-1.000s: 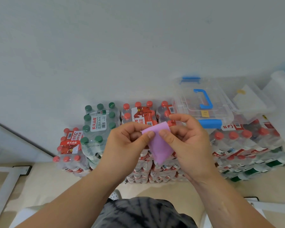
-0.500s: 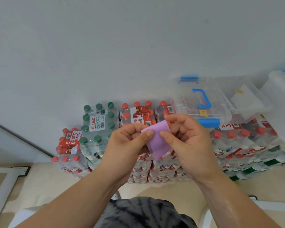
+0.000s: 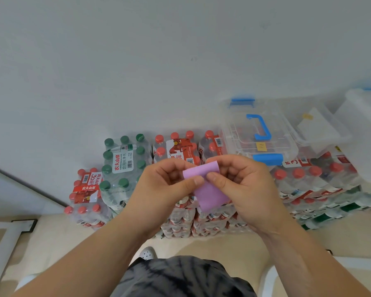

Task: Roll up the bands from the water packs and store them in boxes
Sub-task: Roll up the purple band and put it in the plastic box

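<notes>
A flat purple band (image 3: 208, 189) is held in front of me by both hands. My left hand (image 3: 159, 189) pinches its upper left part between thumb and fingers. My right hand (image 3: 244, 189) pinches the upper right part, thumb on the front. The band's top edge curls over at the fingers and its free end hangs down. Behind the hands, shrink-wrapped water packs (image 3: 124, 168) with green and red caps are stacked against the wall. A clear storage box (image 3: 259, 138) with a blue handle and blue latches sits, lid on, on top of the packs at the right.
More clear plastic boxes (image 3: 321, 129) lie on the packs at the far right. A white wall rises behind the stack. Beige floor lies below, with a white frame (image 3: 2, 249) at the left and my shoe (image 3: 147, 254) near the packs.
The hanging part of the band has become shorter as the top is turned over between my fingers. Both hands stay in about the same place.
</notes>
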`<state>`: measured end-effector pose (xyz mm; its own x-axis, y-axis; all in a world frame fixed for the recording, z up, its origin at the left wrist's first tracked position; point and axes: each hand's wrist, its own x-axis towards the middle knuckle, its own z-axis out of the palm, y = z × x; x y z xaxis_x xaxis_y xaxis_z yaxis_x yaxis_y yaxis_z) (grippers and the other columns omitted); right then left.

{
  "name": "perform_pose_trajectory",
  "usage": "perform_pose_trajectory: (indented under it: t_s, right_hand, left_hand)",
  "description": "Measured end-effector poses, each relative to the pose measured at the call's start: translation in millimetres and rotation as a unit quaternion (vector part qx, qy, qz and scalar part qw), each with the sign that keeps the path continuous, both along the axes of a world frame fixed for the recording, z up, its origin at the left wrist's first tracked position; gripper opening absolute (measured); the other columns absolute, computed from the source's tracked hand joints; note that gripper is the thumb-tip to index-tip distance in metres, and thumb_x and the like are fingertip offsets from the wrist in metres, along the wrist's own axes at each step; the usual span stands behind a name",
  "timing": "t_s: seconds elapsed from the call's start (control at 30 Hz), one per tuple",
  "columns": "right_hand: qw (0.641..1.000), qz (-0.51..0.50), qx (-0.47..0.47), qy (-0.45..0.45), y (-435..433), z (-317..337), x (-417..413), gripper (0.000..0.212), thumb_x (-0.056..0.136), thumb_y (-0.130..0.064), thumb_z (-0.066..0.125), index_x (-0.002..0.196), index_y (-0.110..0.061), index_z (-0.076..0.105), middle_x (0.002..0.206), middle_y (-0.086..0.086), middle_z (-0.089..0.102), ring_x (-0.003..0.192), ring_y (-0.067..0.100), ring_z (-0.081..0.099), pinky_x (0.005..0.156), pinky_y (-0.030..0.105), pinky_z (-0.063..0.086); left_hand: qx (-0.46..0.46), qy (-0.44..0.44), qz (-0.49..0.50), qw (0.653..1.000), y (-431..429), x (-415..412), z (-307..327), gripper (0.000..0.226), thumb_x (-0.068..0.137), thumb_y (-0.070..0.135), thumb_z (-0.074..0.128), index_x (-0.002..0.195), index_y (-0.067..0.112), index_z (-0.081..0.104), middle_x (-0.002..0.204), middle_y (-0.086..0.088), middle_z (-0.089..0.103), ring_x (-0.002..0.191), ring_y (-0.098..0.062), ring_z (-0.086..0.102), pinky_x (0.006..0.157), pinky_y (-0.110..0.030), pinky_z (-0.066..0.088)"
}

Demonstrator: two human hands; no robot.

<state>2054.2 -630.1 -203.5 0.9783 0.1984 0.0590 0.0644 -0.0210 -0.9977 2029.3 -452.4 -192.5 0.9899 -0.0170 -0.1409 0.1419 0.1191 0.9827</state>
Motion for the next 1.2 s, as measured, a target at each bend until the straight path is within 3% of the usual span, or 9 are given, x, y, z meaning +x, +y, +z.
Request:
perform_pose_trajectory:
  t_s: [0.13, 0.23, 0.37, 0.57, 0.67, 0.77, 0.93, 1.07, 1.2]
  right_hand:
    - [1.000, 0.007, 0.015, 0.025, 4.9, -1.9, 1.5, 0.022, 0.086, -0.004, 0.072, 0.103, -0.018, 0.074, 0.090, 0.005, 0.077, 0.083, 0.020, 0.073, 0.074, 0.027, 0.060]
    - [0.999, 0.033, 0.020, 0.012, 7.7, 1.8, 4.8, 0.025, 0.088, -0.002, 0.071, 0.107, -0.018, 0.073, 0.095, 0.006, 0.077, 0.088, 0.025, 0.072, 0.078, 0.032, 0.061]
    - [0.999, 0.034, -0.033, -0.021, 15.7, 0.8, 13.0, 0.033, 0.086, -0.001, 0.074, 0.116, -0.015, 0.071, 0.096, 0.007, 0.076, 0.089, 0.030, 0.071, 0.078, 0.041, 0.062]
    - [0.995, 0.001, -0.096, -0.033, 37.8, 3.0, 28.8, 0.026, 0.085, -0.024, 0.075, 0.110, -0.031, 0.073, 0.091, 0.004, 0.072, 0.086, 0.026, 0.068, 0.073, 0.044, 0.061]
    - [0.989, -0.024, -0.142, -0.040, 48.1, 2.8, 36.6, 0.023, 0.083, -0.029, 0.076, 0.105, -0.032, 0.075, 0.094, -0.005, 0.073, 0.087, 0.018, 0.068, 0.074, 0.039, 0.061]
    - [0.995, -0.046, -0.087, -0.012, 64.3, 1.1, 39.8, 0.022, 0.083, -0.022, 0.075, 0.105, -0.028, 0.074, 0.091, 0.001, 0.073, 0.084, 0.016, 0.069, 0.073, 0.033, 0.061]
    - [0.992, -0.122, -0.034, 0.023, 89.1, -2.7, 46.3, 0.011, 0.080, -0.019, 0.075, 0.090, -0.022, 0.074, 0.075, -0.002, 0.071, 0.069, 0.008, 0.064, 0.063, 0.020, 0.053]
    - [0.987, -0.153, -0.024, 0.038, 101.5, -0.4, 48.0, 0.015, 0.075, -0.023, 0.075, 0.090, -0.023, 0.077, 0.080, 0.003, 0.076, 0.073, 0.010, 0.069, 0.066, 0.020, 0.055]
    - [0.986, -0.148, -0.063, 0.046, 106.5, -1.9, 48.2, 0.020, 0.082, -0.002, 0.075, 0.098, -0.014, 0.077, 0.085, 0.001, 0.078, 0.078, 0.011, 0.072, 0.071, 0.021, 0.057]
  left_hand:
    - [0.056, -0.059, 0.003, 0.997, 3.4, 5.5, 1.4, 0.033, 0.080, -0.003, 0.075, 0.104, 0.018, 0.074, 0.091, -0.019, 0.073, 0.083, -0.025, 0.070, 0.073, -0.037, 0.060]
    - [0.052, -0.076, -0.011, 0.996, 9.5, 10.4, 2.3, 0.025, 0.077, 0.004, 0.075, 0.093, 0.023, 0.078, 0.091, -0.006, 0.078, 0.085, -0.018, 0.073, 0.074, -0.028, 0.059]
    - [-0.023, -0.029, -0.030, 0.999, 25.1, 22.1, -1.2, 0.021, 0.070, 0.010, 0.075, 0.088, 0.018, 0.081, 0.089, -0.008, 0.078, 0.081, -0.018, 0.073, 0.072, -0.028, 0.059]
    - [-0.076, 0.028, -0.074, 0.994, 48.8, 45.4, -6.9, 0.011, 0.083, 0.014, 0.074, 0.091, 0.016, 0.081, 0.089, -0.013, 0.076, 0.080, -0.021, 0.070, 0.069, -0.030, 0.057]
    - [-0.061, 0.042, -0.099, 0.992, 62.8, 57.8, -7.8, 0.011, 0.084, 0.021, 0.073, 0.091, 0.016, 0.081, 0.090, -0.015, 0.076, 0.082, -0.024, 0.071, 0.070, -0.032, 0.057]
    - [-0.008, 0.012, -0.124, 0.992, 77.0, 70.0, -8.5, 0.016, 0.079, 0.024, 0.071, 0.092, 0.018, 0.080, 0.088, -0.008, 0.078, 0.081, -0.021, 0.073, 0.070, -0.031, 0.057]
    - [0.045, -0.054, -0.133, 0.989, 90.2, 87.6, -16.4, 0.024, 0.076, 0.015, 0.079, 0.094, 0.030, 0.075, 0.094, -0.006, 0.077, 0.088, -0.039, 0.071, 0.077, -0.061, 0.057]
    - [0.075, -0.079, -0.134, 0.985, 99.5, 98.4, -26.3, 0.013, 0.084, 0.021, 0.074, 0.095, 0.029, 0.075, 0.086, -0.004, 0.076, 0.081, -0.034, 0.072, 0.071, -0.060, 0.057]
    - [0.063, -0.073, -0.131, 0.987, 103.7, 106.4, -30.6, 0.007, 0.089, 0.020, 0.074, 0.090, 0.027, 0.076, 0.079, -0.005, 0.075, 0.076, -0.033, 0.070, 0.067, -0.055, 0.056]
